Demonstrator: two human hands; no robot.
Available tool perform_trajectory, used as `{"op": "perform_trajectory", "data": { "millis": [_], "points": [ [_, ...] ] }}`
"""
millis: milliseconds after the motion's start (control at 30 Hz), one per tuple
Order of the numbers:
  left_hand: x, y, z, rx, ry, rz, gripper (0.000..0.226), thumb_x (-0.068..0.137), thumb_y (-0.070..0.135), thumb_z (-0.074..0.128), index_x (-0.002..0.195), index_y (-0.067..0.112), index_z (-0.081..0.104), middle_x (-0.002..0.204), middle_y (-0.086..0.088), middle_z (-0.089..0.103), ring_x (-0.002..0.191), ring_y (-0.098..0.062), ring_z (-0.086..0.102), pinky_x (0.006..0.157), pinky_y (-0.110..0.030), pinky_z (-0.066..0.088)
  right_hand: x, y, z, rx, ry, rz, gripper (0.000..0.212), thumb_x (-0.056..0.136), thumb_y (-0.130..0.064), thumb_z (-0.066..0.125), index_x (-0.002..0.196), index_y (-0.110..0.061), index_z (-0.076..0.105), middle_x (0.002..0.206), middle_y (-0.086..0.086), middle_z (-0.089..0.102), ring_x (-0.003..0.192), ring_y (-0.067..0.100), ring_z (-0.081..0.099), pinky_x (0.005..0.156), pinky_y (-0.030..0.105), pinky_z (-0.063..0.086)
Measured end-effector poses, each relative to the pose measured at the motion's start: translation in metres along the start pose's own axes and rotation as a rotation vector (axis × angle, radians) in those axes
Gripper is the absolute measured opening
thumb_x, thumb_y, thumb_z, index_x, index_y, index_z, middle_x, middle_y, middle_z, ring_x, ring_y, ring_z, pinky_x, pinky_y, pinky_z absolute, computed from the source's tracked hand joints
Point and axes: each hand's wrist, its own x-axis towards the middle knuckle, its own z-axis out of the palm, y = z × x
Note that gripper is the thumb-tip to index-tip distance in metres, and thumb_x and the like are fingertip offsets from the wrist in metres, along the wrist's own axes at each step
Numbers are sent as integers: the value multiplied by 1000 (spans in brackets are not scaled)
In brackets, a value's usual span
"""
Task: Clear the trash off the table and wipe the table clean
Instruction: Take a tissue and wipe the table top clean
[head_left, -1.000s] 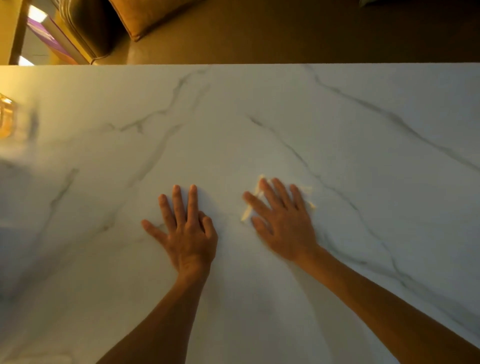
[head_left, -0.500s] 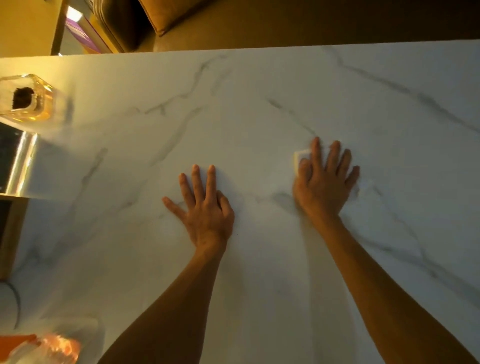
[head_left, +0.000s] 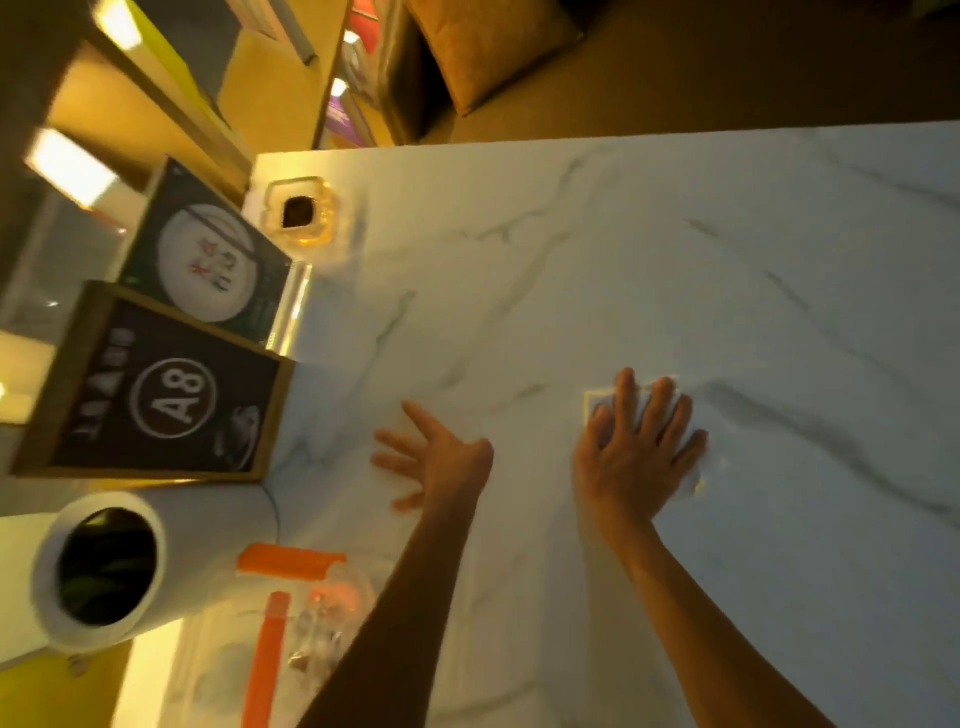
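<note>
My right hand (head_left: 641, 449) lies flat, fingers spread, pressing a white wipe (head_left: 595, 401) onto the white marble table (head_left: 753, 270). Only the wipe's edges show around my fingers and at the lower right of my palm. My left hand (head_left: 434, 460) is to the left of it, fingers spread and pointing left, low over the tabletop and holding nothing; it is blurred.
At the table's left end stand a framed "A8" sign (head_left: 161, 395), a dark menu card (head_left: 208, 257) and a glass ashtray (head_left: 300, 214). A white cylindrical bin (head_left: 98, 569) and orange-trimmed clear items (head_left: 291, 566) sit at the lower left. A sofa with a cushion (head_left: 488, 47) lies beyond the far edge.
My right hand slid the wipe rightward and away from me across the table. The view swung left, bringing the signs, ashtray and bin into sight. My left hand turned to point left.
</note>
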Motion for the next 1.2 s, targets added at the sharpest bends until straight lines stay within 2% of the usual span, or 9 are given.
{"op": "perform_trajectory", "data": {
  "millis": [167,333,633,800,867,933,1000,1100,1200],
  "points": [
    [7,-74,10,92,-126,41,143,58,61,80,146,30,-29,149,-19,-41,139,-38,-36,109,-68,-8,-5,-24,8,-45,3,2,50,101,-42,25,149,-33,29,157,13,29,144,36,24,115,59,15],
    [14,-92,20,198,-161,122,158,44,77,75,132,29,-49,132,-15,-61,124,-38,-53,106,-71,-17,-10,-67,28,-63,-11,-106,50,101,-44,26,150,-33,28,157,13,30,144,37,25,115,60,15],
    [18,-91,26,207,-163,110,159,43,74,76,135,29,-44,133,-16,-60,122,-38,-56,100,-71,-25,-8,-174,63,-40,-124,-506,54,96,-51,30,149,-41,24,161,7,21,148,31,17,118,59,8],
    [22,-96,31,268,-209,117,146,55,67,74,141,27,-37,134,-20,-58,122,-42,-54,98,-73,-25,-33,-221,69,-59,-217,-916,54,98,-50,25,151,-41,19,162,9,18,149,32,15,118,58,8],
    [21,-97,34,284,-171,137,136,60,65,70,147,25,-27,140,-23,-51,128,-45,-48,98,-77,-20,-44,-228,66,-67,-274,-1006,56,98,-51,21,152,-40,11,163,8,10,150,31,8,118,59,6],
    [20,-98,37,236,-25,155,141,50,68,70,151,20,-17,156,-24,-21,143,-48,-17,102,-78,-4,-54,-227,64,-57,-304,-1041,56,99,-51,18,153,-39,7,163,8,7,150,31,4,118,59,5],
    [19,-99,42,184,59,180,149,43,68,74,151,15,-14,158,-23,0,143,-47,6,104,-75,2,-61,-225,61,-65,-328,-1069,56,99,-51,17,153,-39,6,164,7,5,151,31,3,118,59,5],
    [12,-97,38,165,53,192,139,59,65,69,143,24,-34,156,-16,-23,144,-44,-16,106,-71,-12,-61,-225,59,-77,-353,-1083,57,99,-53,14,153,-38,6,164,7,4,151,32,1,118,59,3],
    [15,-96,34,200,-23,182,120,79,66,48,115,29,-61,140,-11,-52,132,-40,-44,102,-70,-23,-60,-225,58,-99,-367,-1094,57,98,-55,13,152,-39,3,164,7,0,150,32,-3,117,60,1]
  ]
}}
